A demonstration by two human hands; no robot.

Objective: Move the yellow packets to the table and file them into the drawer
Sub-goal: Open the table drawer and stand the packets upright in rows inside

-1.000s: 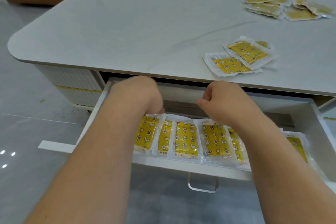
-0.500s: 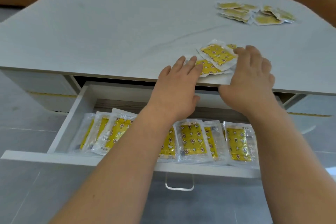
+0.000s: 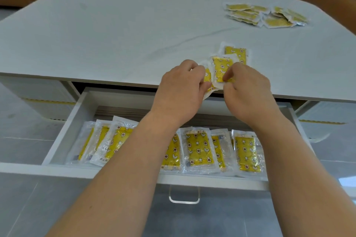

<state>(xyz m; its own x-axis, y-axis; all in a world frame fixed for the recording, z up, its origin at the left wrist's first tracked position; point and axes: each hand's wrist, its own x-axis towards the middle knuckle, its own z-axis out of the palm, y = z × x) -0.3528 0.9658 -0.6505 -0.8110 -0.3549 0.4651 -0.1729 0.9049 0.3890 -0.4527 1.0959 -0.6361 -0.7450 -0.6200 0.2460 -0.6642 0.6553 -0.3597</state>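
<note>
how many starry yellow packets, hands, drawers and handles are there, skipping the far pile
starry yellow packets: 10 showing, 7 in the drawer, 3 at the table edge
hands: 2, left hand and right hand
drawers: 1
handles: 1
total: 14

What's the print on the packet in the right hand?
The packet is yellow with white flower and moon shapes; head view.

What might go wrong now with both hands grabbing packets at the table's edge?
The packets pinched by the left hand and right hand sit right at the edge of the table, above the open drawer. One might slip and drop crooked or fall behind the filed row. That filed row already overlaps and leans, so pushing more in may topple some.
</note>
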